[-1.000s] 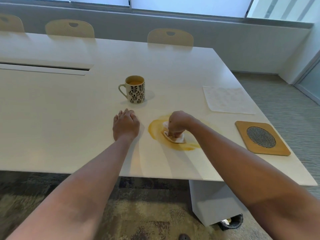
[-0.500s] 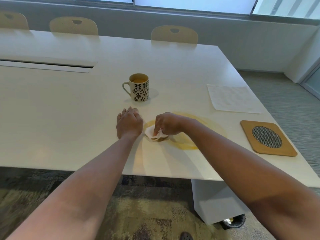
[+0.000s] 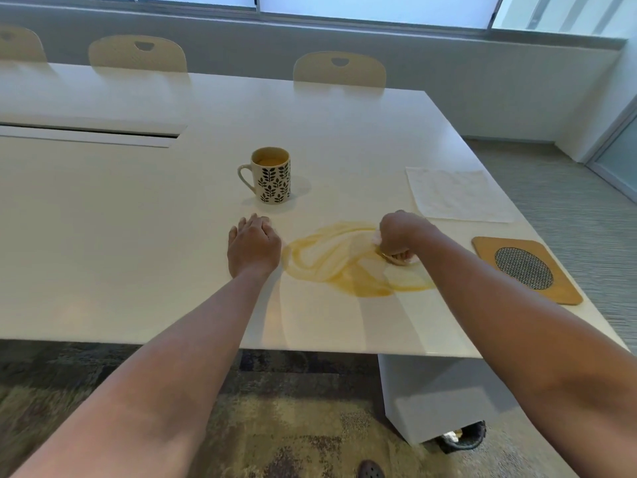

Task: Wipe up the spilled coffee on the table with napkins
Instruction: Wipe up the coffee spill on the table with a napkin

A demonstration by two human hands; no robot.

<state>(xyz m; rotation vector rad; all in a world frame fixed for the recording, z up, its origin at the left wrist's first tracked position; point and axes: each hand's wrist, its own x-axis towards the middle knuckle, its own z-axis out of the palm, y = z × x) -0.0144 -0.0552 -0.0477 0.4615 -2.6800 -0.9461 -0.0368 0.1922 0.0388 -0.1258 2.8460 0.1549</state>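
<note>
One soaked napkin against a wide spill

Most of the coffee spill (image 3: 348, 262) is not yet lifted: it lies as a broad amber smear on the white table (image 3: 138, 253), between the two hands, with a darker pooled edge on the side nearest the table's front edge. The right hand (image 3: 400, 234) is curled into a fist over a crumpled napkin (image 3: 396, 255), fingers closed around the wad and pressing it down at the right end of the smear. What shows of the wad looks stained, so it is probably near saturation; further strokes may only push liquid thinner and wider, possibly toward the front edge and the carpet below. The left hand (image 3: 253, 248) rests palm-down just beside the left rim of the spill, fingers together and slightly curled; a leftward stroke could run coffee under it. A leaf-patterned mug (image 3: 270, 175), with coffee in it, stands near, behind the left hand, and a careless elbow or wide stroke could tip it. A fresh napkin (image 3: 455, 194) lies flat beyond the right hand, and a wooden coaster (image 3: 525, 269) sits to the right, close enough to be wetted.
</note>
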